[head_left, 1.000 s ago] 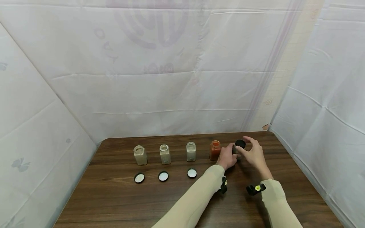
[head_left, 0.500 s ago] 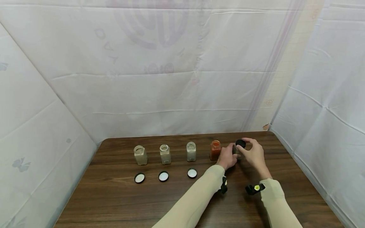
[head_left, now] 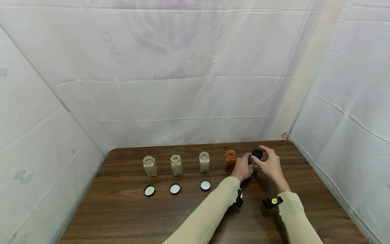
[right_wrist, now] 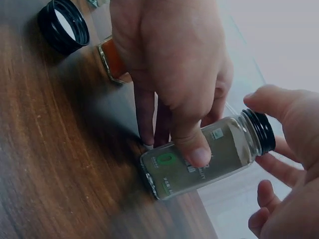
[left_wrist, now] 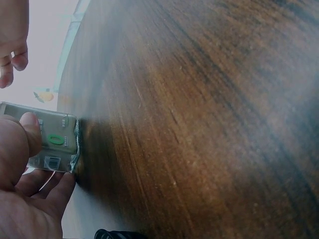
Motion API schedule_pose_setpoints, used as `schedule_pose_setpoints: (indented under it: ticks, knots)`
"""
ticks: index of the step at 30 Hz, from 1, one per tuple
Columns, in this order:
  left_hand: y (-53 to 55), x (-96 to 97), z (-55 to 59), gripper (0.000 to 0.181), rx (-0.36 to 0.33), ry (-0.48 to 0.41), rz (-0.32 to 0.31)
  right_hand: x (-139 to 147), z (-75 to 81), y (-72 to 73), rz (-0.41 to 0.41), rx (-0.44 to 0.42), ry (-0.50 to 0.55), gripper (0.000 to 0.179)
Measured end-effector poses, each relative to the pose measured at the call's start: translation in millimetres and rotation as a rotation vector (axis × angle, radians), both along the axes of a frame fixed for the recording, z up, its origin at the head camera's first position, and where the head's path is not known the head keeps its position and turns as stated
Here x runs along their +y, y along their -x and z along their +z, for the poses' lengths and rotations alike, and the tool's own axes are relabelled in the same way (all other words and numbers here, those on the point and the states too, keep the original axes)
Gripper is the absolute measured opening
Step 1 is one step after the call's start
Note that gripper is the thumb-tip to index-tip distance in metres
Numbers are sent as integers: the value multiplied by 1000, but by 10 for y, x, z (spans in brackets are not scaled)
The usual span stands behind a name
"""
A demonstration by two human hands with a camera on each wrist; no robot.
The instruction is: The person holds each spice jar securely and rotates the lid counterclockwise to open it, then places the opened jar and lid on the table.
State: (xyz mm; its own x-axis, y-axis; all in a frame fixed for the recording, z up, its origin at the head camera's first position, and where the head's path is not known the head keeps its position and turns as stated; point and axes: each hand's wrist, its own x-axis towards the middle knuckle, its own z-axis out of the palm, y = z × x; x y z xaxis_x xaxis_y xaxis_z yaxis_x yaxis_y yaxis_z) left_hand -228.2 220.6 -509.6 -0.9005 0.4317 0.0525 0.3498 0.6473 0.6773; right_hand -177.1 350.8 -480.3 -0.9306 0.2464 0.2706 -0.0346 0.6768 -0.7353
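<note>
A square glass spice jar (right_wrist: 199, 162) with grey-brown powder and a green mark stands at the table's right. My left hand (head_left: 242, 168) grips its body, thumb on the near face and fingers behind, plain in the left wrist view. A black screw lid (head_left: 257, 154) sits on the jar's mouth, with some glass neck showing below it. My right hand (head_left: 271, 166) has thumb and fingers at opposite sides of this lid, its other fingers loosely bent. Just left of my left hand stands an uncapped jar of orange-red powder (head_left: 230, 160), partly covered by that hand.
Three uncapped jars of pale contents, a left one (head_left: 150, 166), a middle one (head_left: 176, 165) and a right one (head_left: 204, 162), stand in a row. Upturned black lids (head_left: 149, 190) lie before them. Another upturned lid (right_wrist: 63, 26) lies near the orange-red jar. White sheeting (head_left: 182, 112) surrounds the wooden table (head_left: 152, 220).
My right hand's fingers have shifted slightly around the lid, with the forefinger lifting a little. My left hand and the jar have stayed in place.
</note>
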Motion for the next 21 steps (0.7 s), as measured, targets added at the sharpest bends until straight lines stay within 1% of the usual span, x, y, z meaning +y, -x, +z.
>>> schedule_pose_setpoints:
  ticks: [5,8,10,14,18,21]
  knots:
    - [12,10,-1,47,-24,-15,6,-36,-22,3,-78,27,44,52]
    - [12,14,4,47,-33,-15,10,-48,-22,3,-96,38,53,48]
    - [8,12,9,46,-33,-7,10,-45,-16,-1,-88,42,52,46]
    - [1,3,15,47,-24,10,8,-22,-4,-9,-41,40,37,46]
    - [0,-6,22,49,-17,18,10,0,-4,2,1,7,23,48]
    - [4,-3,16,48,-10,23,10,1,2,9,17,-20,17,51]
